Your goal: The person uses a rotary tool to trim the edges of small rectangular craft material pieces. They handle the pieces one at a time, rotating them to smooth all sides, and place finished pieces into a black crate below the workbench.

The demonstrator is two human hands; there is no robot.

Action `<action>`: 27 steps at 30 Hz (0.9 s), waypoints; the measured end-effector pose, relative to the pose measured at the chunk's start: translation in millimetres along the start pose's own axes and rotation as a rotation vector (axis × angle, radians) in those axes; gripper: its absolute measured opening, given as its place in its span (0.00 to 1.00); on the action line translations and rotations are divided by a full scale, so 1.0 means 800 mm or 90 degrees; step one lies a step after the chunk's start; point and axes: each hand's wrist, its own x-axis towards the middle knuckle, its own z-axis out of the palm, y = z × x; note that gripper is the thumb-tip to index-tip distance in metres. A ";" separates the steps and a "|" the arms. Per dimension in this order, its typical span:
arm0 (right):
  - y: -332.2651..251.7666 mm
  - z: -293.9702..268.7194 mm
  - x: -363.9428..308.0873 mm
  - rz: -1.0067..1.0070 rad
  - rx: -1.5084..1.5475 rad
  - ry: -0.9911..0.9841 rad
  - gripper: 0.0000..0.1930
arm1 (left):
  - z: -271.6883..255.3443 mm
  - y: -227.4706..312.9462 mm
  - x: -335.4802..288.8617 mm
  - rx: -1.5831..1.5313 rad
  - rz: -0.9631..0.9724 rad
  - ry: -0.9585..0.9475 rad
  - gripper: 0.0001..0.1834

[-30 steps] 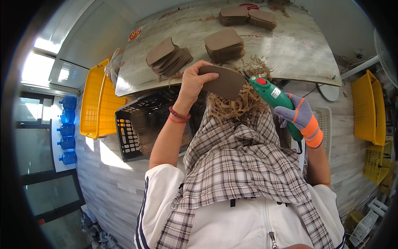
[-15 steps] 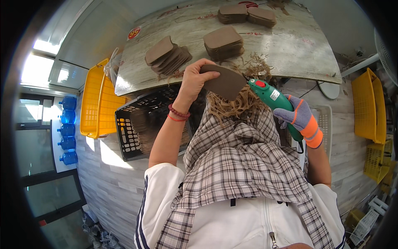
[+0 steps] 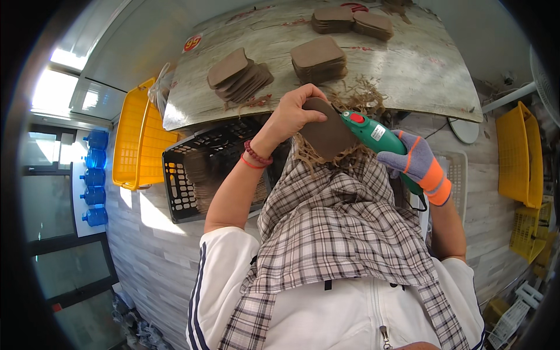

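My bare left hand pinches a flat brown pad with rounded corners by its upper left part, above my lap. In a grey and orange glove, my right hand grips a green handheld electric cutter with a red switch. The cutter's tip meets the pad's upper right edge, close to my left fingers. Thin brown trimmings lie on my checked apron under the pad, and more trimmings hang at the table's near edge.
Stacks of similar brown pads stand on the table. A black crate holding more pads is at my left, beside a yellow basket. Yellow baskets stand at the far right, and a pale crate is by my right arm.
My left hand has moved slightly right and turned the pad, so its free end now points down. The cutter tip has shifted a little left along the pad's edge.
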 end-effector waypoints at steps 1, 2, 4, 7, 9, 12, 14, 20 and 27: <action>-0.001 0.001 0.002 -0.005 0.006 -0.003 0.21 | -0.001 0.000 0.000 0.005 0.003 -0.004 0.17; -0.002 0.002 0.004 -0.010 0.013 -0.007 0.21 | -0.001 0.001 -0.001 -0.025 -0.008 -0.016 0.19; -0.006 0.004 0.006 -0.007 0.019 -0.014 0.21 | -0.002 0.006 -0.001 -0.085 -0.027 -0.040 0.23; -0.010 0.007 0.011 -0.002 0.029 -0.032 0.21 | -0.004 0.013 -0.003 -0.024 -0.047 -0.069 0.29; -0.013 0.012 0.019 -0.006 0.024 -0.042 0.22 | -0.003 0.008 -0.002 -0.015 -0.035 -0.087 0.31; -0.006 0.023 0.032 -0.018 0.046 -0.029 0.22 | -0.014 -0.007 -0.002 -0.044 -0.042 -0.081 0.35; 0.004 0.028 0.034 -0.027 0.130 -0.004 0.23 | -0.039 -0.022 0.001 0.040 0.043 0.063 0.35; 0.037 0.007 0.025 0.008 0.097 0.053 0.19 | -0.260 -0.045 0.026 -0.157 0.032 0.558 0.20; 0.050 0.003 0.019 0.021 0.125 0.088 0.19 | -0.238 -0.075 0.071 0.837 0.051 0.621 0.23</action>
